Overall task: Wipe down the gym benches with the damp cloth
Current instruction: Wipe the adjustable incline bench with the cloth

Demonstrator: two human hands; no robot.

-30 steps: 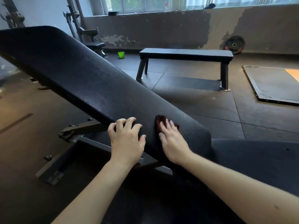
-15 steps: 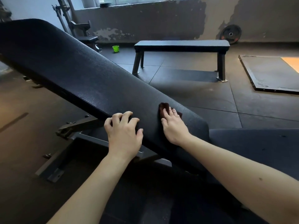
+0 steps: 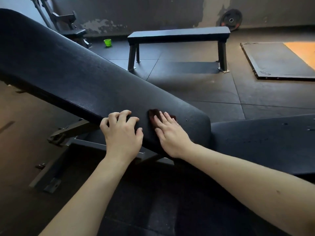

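Pressing down on a small dark red cloth [image 3: 152, 114], the right hand [image 3: 170, 133] is laid flat with its fingers straight and close together. Most of the cloth is covered, and only its far edge and one corner are seen past the fingertips. The cloth is held against the lower end of a long inclined black textured vinyl backrest pad [image 3: 85, 79], which rises towards the upper left. Just beside it, the left hand [image 3: 121, 133] is set on the near edge of the backrest pad, its fingers bent and hooked over that edge, its thumb resting on the top face.

A fine grain is shown on the pad's surface, and a few small pale specks are seen near its rounded lower end. A flatter black seat pad [image 3: 264, 142] is placed just to the right, marked with small spots. A grey steel frame [image 3: 68, 132] is seen below the incline.

The floor is covered by dark rubber tiles [image 3: 196, 86] with visible seams. A black flat bench on grey steel legs [image 3: 179, 34] is stood well apart, farther back. A small bright green bucket [image 3: 107, 42] is set on the floor to its left, near another grey machine [image 3: 64, 16]. A round black weight plate [image 3: 231, 19] is leaned against the patchy, peeling wall [image 3: 136, 12]. A dark framed platform with an orange panel [image 3: 276, 62] is laid at the right.
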